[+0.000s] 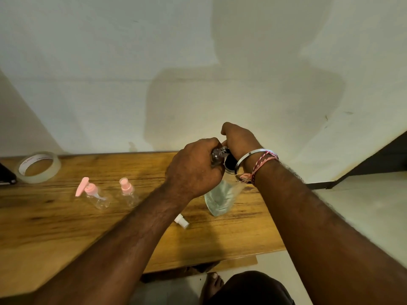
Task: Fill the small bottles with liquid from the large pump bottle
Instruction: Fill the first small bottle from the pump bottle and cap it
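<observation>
The large clear pump bottle [220,199] stands on the wooden table [66,227], partly filled with clear liquid; its black pump top [230,161] is mostly hidden under my right hand [239,142], which is curled over it. My left hand [193,166] grips a small clear bottle [218,154], its mouth held against the pump. Two small clear bottles with pink tops, one a pump [93,193] and one a sprayer [127,192], stand at the left. A small white cap [181,221] lies on the table below my left forearm.
A roll of clear tape [37,167] sits at the back left beside a dark object [6,175] at the frame's edge. A pale wall rises behind the table. A white counter [363,205] lies to the right. My foot [212,285] shows below the table's front edge.
</observation>
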`<state>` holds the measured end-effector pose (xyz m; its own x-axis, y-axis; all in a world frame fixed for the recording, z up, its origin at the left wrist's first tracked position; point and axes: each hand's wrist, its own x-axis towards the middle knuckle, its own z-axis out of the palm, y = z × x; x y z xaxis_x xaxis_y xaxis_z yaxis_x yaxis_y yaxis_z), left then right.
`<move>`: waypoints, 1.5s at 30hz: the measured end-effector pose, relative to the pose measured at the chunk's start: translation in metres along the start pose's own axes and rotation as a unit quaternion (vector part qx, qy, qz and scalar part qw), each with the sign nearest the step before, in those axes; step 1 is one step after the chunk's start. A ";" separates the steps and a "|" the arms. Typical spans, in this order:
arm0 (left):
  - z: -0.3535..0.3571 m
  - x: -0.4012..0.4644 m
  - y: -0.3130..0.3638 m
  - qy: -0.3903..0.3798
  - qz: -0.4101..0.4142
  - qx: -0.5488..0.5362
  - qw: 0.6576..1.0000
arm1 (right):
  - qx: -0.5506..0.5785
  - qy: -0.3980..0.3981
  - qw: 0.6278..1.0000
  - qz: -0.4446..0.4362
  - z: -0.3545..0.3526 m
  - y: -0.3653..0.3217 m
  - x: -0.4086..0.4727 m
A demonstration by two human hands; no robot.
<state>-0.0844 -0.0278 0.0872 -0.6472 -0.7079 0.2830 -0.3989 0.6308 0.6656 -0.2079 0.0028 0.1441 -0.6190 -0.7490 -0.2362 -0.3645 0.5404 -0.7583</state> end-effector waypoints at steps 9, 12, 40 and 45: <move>0.001 -0.001 0.001 0.002 0.002 -0.020 1.000 | 0.118 -0.024 0.991 0.060 -0.004 -0.005 -0.005; -0.001 0.001 0.003 0.007 0.005 -0.026 1.000 | 0.221 -0.056 0.964 0.139 -0.009 -0.011 -0.009; 0.005 0.001 -0.002 0.004 -0.008 -0.014 1.000 | -0.006 -0.053 0.999 -0.012 -0.004 -0.002 -0.003; 0.005 0.003 0.000 0.007 -0.015 -0.042 0.999 | 0.169 -0.064 0.977 0.114 -0.008 -0.009 -0.004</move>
<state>-0.0892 -0.0282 0.0846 -0.6256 -0.7313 0.2717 -0.3615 0.5804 0.7297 -0.2075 0.0038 0.1565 -0.5567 -0.6774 -0.4808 0.0367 0.5582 -0.8289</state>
